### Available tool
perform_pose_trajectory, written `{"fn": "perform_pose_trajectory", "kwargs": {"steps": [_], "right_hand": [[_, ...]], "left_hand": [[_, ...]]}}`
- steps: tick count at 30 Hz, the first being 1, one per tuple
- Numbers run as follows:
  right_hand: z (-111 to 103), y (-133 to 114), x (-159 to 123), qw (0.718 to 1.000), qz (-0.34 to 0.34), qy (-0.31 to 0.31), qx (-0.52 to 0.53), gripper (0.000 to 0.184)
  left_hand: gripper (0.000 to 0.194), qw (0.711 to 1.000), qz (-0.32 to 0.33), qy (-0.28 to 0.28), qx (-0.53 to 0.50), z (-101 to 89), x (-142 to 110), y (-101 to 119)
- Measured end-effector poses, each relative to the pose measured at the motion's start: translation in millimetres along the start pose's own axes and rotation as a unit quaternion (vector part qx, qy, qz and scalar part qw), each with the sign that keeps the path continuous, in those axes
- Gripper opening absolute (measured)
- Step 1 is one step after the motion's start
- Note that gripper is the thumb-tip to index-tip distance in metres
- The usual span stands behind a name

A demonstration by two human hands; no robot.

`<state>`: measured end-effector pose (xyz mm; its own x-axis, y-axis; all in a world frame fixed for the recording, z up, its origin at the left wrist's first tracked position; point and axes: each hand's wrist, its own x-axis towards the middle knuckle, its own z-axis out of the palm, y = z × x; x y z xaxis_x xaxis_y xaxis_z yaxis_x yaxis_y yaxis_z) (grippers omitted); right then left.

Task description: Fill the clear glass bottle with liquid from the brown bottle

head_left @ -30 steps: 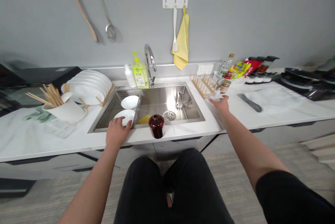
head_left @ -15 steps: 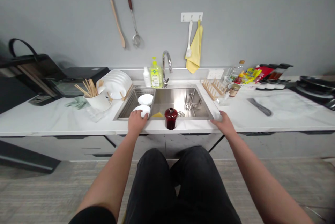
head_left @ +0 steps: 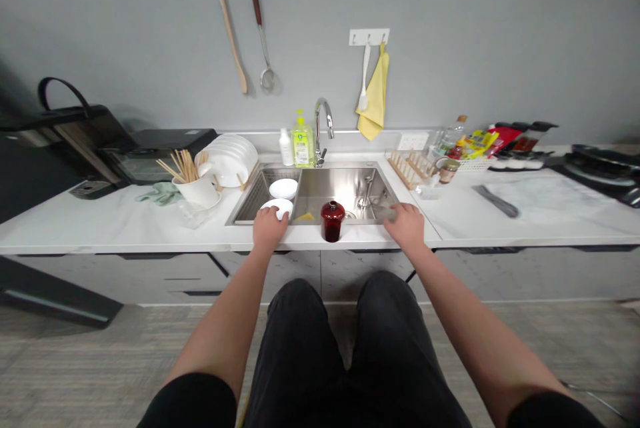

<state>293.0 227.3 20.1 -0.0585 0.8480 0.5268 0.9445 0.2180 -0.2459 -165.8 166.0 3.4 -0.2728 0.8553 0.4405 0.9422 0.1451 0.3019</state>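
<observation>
My left hand (head_left: 269,228) is at the near edge of the sink, its fingers curled over the rim of a white bowl (head_left: 281,207). A second white bowl (head_left: 283,188) lies behind it in the left basin. My right hand (head_left: 407,223) is closed at the sink's front right corner. A small, blurred greyish thing (head_left: 389,213) shows at its fingertips; its kind I cannot make out. Between my hands, a dark red glass bottle (head_left: 332,223) with an open neck stands upright on the front counter edge. A yellow sponge (head_left: 305,217) lies in the sink (head_left: 345,178).
Behind the sink are a chrome faucet (head_left: 323,128), a green soap bottle (head_left: 302,145) and a white bottle (head_left: 286,147). White plates (head_left: 231,158) and a chopstick holder (head_left: 199,193) stand left. A wooden rack (head_left: 407,169) and jar (head_left: 449,171) stand right.
My right hand has moved left from the counter to the sink's corner, its fingers closing around a small greyish thing. My left hand stays at the bowl. The view has shifted slightly.
</observation>
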Motion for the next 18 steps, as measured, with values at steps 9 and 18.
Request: {"fn": "perform_pose_trajectory", "kwargs": {"steps": [9,18], "right_hand": [[47.3,-44.1,22.5,0.977,-0.169,-0.069,0.115,0.042],[55.7,-43.1,22.8,0.984,-0.12,-0.113,0.067,0.051]], "left_hand": [[0.05,1.0,-0.01,0.02,-0.006,3.5,1.0,-1.8],[0.034,0.992,-0.005,0.098,-0.084,-0.5,-3.1,-13.6]]}}
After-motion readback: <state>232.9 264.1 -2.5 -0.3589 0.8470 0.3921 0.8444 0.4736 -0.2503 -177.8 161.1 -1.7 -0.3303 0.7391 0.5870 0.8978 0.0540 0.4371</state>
